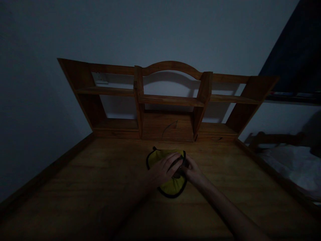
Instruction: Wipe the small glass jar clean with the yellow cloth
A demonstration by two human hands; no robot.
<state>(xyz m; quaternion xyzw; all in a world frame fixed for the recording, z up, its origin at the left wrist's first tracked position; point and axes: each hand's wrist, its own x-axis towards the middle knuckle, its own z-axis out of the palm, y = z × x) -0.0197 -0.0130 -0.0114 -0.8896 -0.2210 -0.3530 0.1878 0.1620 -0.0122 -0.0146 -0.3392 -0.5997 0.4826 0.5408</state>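
Observation:
A yellow cloth with a dark border (173, 187) lies on the wooden desk (100, 187), a little in front of the shelf unit. My left hand (164, 169) rests flat on top of the cloth with its fingers stretched out toward the right. My right hand (192, 170) is at the cloth's right edge, fingers curled in a pinch on the dark border. The two hands' fingertips nearly meet over a small dark patch that I cannot make out. The room is dim.
A wooden shelf unit (170, 100) with bare shelves stands along the back of the desk against a pale wall. To the right, beyond the desk's edge, lies white bedding (293, 164) with a wooden frame. A raised rim runs along the desk's left side.

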